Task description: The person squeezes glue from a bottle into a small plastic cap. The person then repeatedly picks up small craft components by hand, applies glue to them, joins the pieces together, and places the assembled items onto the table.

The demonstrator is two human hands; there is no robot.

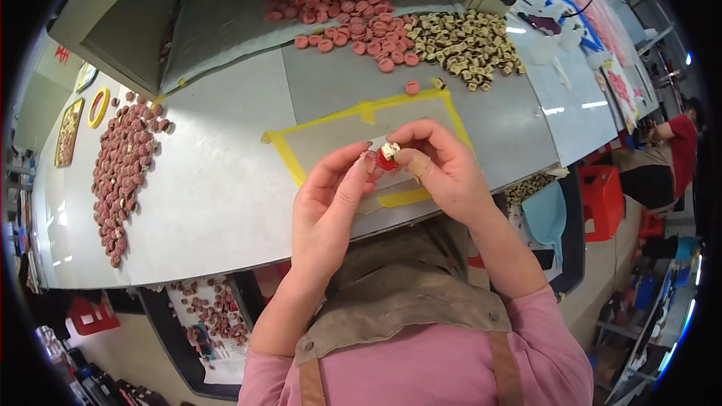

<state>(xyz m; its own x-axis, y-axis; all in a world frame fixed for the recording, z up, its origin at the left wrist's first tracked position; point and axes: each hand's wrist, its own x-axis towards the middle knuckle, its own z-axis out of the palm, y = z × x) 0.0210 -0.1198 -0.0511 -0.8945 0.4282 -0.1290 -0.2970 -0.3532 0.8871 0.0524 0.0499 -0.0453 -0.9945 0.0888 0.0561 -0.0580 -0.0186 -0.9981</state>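
Observation:
Both hands meet over the table, inside an area outlined with yellow tape (312, 127). Between the thumb and fingers of my right hand (450, 177) is a small cream-coloured piece (390, 150) with dark marks. My left hand (325, 199) is pinched around a small pink piece (369, 159), partly covered by the fingertips. The two pieces are close together; whether they touch I cannot tell. A bright red round thing (387, 162) shows just under the cream piece, and its kind is unclear.
Beyond my hands lie heaps of pink round pieces (353, 26) and cream-and-dark pieces (470, 49), the pink heap reaching under a grey machine housing (113, 22). Darker pink pieces (124, 162) and a tape roll (98, 107) sit left. Below right hangs a blue dustpan (545, 214). A person (669, 150) is far right.

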